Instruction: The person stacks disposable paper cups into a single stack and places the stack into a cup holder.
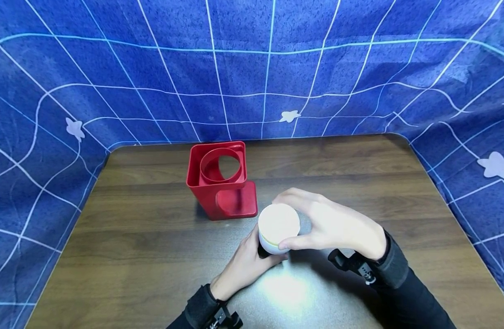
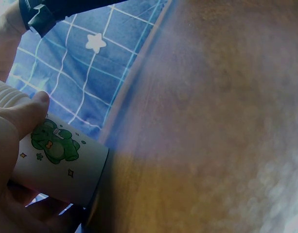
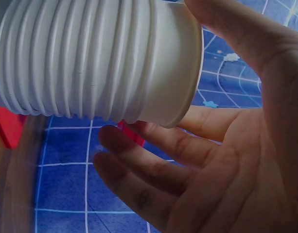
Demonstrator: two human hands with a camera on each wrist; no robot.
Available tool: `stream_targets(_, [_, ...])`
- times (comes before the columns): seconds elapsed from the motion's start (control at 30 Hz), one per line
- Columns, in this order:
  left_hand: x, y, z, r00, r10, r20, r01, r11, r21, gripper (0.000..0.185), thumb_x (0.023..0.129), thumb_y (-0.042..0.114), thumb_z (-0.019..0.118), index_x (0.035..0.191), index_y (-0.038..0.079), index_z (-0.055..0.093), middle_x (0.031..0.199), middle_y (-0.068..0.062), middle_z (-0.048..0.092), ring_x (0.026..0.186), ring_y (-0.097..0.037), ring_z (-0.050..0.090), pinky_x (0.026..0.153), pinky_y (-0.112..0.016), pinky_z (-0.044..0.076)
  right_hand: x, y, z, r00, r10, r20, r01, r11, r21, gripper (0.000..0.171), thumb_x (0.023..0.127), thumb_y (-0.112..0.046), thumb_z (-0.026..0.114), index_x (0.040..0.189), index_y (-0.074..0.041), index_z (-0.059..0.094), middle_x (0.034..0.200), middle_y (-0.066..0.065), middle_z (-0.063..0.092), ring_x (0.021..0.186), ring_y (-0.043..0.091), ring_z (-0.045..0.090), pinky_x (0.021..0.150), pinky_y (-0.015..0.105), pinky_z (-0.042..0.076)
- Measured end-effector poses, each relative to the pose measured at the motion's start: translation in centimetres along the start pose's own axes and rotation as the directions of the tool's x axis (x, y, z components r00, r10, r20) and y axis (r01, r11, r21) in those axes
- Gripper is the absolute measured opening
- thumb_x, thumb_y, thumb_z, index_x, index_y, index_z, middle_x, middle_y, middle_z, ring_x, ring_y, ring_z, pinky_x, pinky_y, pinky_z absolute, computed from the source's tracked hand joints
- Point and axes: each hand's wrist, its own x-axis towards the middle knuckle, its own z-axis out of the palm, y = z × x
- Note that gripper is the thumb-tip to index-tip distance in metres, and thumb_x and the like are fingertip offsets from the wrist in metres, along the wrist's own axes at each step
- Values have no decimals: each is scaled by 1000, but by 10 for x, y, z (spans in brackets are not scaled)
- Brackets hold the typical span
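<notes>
A stack of white paper cups point(image 1: 278, 227) stands tilted over the wooden table point(image 1: 132, 256), its flat end facing up. My left hand point(image 1: 244, 265) grips the lower part, thumb point(image 2: 22, 119) on a cup printed with a green cartoon figure point(image 2: 54, 143). My right hand point(image 1: 322, 221) curls round the top cup from the right, thumb on the near side and fingers round the far side. In the right wrist view the ribbed cup rims point(image 3: 80, 63) fill the top, with the thumb on the end cup point(image 3: 175, 68) and the other fingers point(image 3: 153, 165) spread below it.
A red square cup holder point(image 1: 221, 180) with a round opening stands just behind and left of the cups. A blue cloth with white lines and stars point(image 1: 252, 68) walls the table on three sides. A bright glare lies on the table near my wrists.
</notes>
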Motion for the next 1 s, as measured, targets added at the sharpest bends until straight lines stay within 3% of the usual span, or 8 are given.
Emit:
stream_targets(0.43, [-1,2,0,1000,-5,-4,5,1000,-16,96,80,37,89,157,31,32,144,5,58,131,-7,55,114,-46,44,1,4,6,989,115,96,-117,993,16,66,82,-50,84,133,-18,58,126,-8,64,112,9,60,96,39,55])
stream_targets(0.67, [-2,2,-1,1000,-6,7,6,1000,2,90,82,36,87,156,25,36,144,2,58,130,-8,55,113,-46,45,2,6,7,990,64,123,-73,995,70,64,84,-45,84,132,-17,54,121,-6,66,106,8,63,91,37,56])
stream_targets(0.83, [-1,-1,-1,1000,0,28,0,1000,0,88,84,32,85,156,17,36,149,-1,54,135,-10,51,117,-48,41,2,8,9,984,64,165,-84,990,117,71,83,-43,85,140,-19,50,123,-9,65,107,7,61,95,35,54])
stream_targets(1.0, [-1,0,-1,1000,-10,27,11,1000,-23,90,84,29,85,156,18,34,147,-1,55,134,-11,52,115,-48,42,7,19,18,976,13,216,-54,981,187,79,83,-43,85,146,-19,44,124,-8,64,109,8,61,96,35,53])
